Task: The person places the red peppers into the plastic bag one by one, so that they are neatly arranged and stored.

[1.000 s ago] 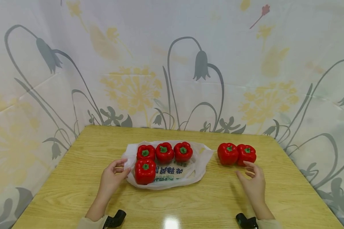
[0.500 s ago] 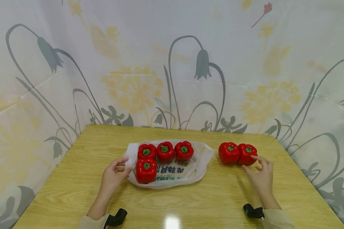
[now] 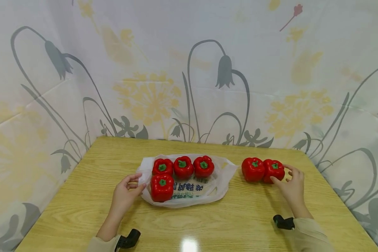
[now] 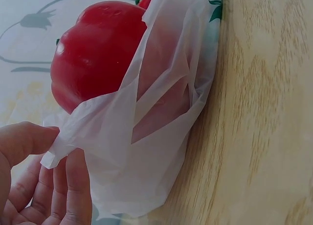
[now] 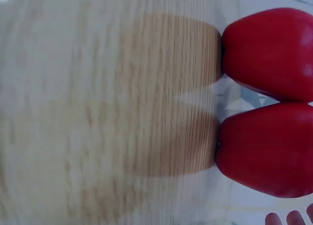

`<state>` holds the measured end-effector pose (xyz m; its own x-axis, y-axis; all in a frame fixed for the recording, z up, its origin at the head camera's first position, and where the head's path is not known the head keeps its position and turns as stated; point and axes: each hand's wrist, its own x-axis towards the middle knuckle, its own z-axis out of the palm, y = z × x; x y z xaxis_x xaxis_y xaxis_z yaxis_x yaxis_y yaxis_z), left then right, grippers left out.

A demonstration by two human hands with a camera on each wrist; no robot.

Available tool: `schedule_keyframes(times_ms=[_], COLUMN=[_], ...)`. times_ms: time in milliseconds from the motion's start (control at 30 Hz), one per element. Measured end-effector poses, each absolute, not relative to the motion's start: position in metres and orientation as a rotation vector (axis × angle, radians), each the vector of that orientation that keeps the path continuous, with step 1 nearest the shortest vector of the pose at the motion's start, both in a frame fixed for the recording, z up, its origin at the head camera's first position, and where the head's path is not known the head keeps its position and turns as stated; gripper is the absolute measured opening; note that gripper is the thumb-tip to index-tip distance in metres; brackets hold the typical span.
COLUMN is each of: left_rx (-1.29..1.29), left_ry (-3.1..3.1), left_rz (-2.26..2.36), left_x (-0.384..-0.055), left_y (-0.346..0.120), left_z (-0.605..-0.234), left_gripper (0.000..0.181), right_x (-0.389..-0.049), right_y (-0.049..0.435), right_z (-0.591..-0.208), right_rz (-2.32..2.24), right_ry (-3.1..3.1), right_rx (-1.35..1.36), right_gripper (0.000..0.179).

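My left hand (image 3: 123,193) pinches the left edge of a white plastic bag (image 3: 227,177) between thumb and fingers; the left wrist view shows a fold of the bag (image 4: 122,156) held there. Several red bell peppers with green stems sit in the bag's mouth, the nearest bell pepper (image 3: 162,191) beside my left hand. Two more stand to the right, side by side: one bell pepper (image 3: 252,171) and a farther-right bell pepper (image 3: 274,168). My right hand (image 3: 293,185) spreads thumb and fingers around that last pepper. In the right wrist view, the fingertips (image 5: 295,218) appear apart from it.
A wooden table (image 3: 113,154) bears everything. Behind it and at the sides hangs a pale cloth (image 3: 189,70) printed with flowers. Small black wrist cameras sit at both cuffs, the right camera (image 3: 283,222) above the tabletop.
My right hand has moved right and forward, from in front of the right-hand bell pepper to around its right side. The left hand keeps its hold on the bag.
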<state>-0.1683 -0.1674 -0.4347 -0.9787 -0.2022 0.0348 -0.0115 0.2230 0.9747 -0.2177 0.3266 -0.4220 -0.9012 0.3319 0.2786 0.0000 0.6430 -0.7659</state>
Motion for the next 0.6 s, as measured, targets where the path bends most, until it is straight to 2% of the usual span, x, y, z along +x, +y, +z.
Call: schedule_keyframes(times_ms=[600], left_rx=[0.19], left_ry=[-2.31], left_rz=[-1.845], left_x=[-0.166], left_y=[-0.167], left_z=[-0.431], left_gripper=[0.037], right_x=[-0.226], right_y=[0.339], right_z=[-0.421], right_rz=[1.108], right_ry=[-2.634], right_rx=[-0.071], right_gripper=[0.059])
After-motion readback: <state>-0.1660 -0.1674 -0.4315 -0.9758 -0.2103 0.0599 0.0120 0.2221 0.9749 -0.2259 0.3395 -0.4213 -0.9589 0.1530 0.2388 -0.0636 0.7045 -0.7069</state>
